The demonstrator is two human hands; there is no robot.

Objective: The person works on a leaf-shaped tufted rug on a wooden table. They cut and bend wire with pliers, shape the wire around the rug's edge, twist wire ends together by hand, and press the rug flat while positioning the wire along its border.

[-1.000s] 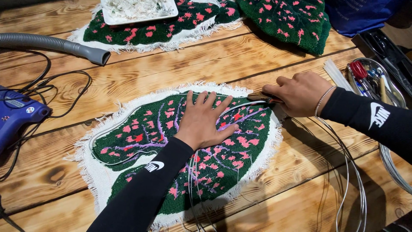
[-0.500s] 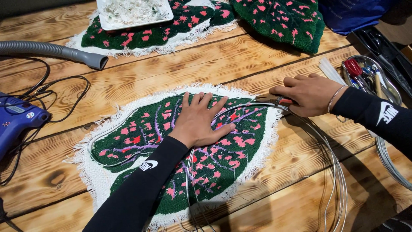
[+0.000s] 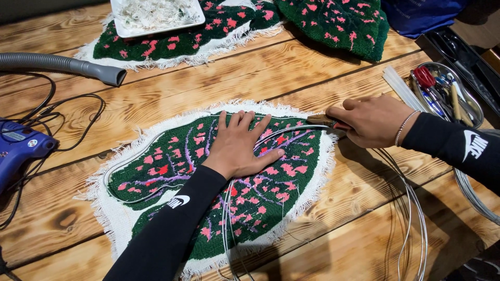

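A leaf-shaped tufted rug (image 3: 172,171), green with pink spots and a white fringed border, lies on the wooden table. My left hand (image 3: 240,144) rests flat on its middle, fingers spread, pressing down a thin silver wire (image 3: 291,129) that runs along the leaf's outline. My right hand (image 3: 371,120) is at the rug's right tip, closed around a small plier-like tool (image 3: 320,120) with red handles that meets the wire. Loose loops of the wire (image 3: 416,218) trail off to the right and below.
Two more green-and-pink rugs (image 3: 333,21) lie at the back, one under a white tray of scraps (image 3: 156,15). A grey hose (image 3: 62,65) and a blue glue gun (image 3: 21,148) with black cables sit left. A metal tray of tools (image 3: 448,93) and glue sticks (image 3: 401,88) are right.
My right hand with the tool has shifted slightly along the rug's tip, and the wire loops on the right have moved a little. My left hand stays pressed on the rug.
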